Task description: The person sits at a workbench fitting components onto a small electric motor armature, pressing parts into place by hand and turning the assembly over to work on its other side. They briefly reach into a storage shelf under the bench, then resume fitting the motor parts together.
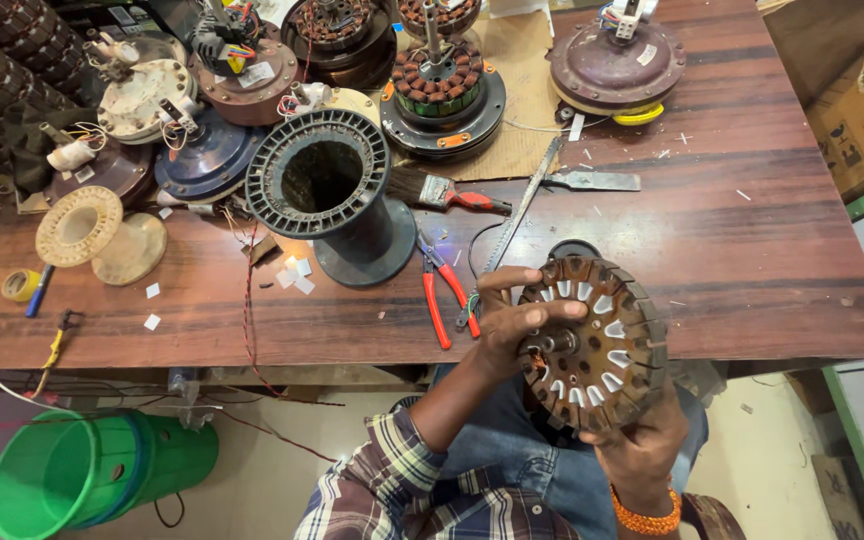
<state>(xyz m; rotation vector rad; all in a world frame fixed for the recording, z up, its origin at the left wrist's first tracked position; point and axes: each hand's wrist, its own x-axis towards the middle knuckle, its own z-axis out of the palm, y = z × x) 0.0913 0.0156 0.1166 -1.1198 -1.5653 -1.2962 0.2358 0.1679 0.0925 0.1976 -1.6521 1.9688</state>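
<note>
The wooden workbench [732, 230] is sitting crowded with motor parts. Your left hand [512, 320] and right hand [642, 445] are both gripping a slotted stator core [597, 340] near you.

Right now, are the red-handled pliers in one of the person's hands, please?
No, the red-handled pliers lie on the wooden table, while both hands hold the round stator core.

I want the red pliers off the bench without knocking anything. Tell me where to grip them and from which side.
Probably grip the pliers by the two red handles, coming from the near bench edge. The handles splay toward that edge and lie flat, while the jaws point at the black spool and sit close to its base. The left hand is nearest, though it is on the stator.
</note>
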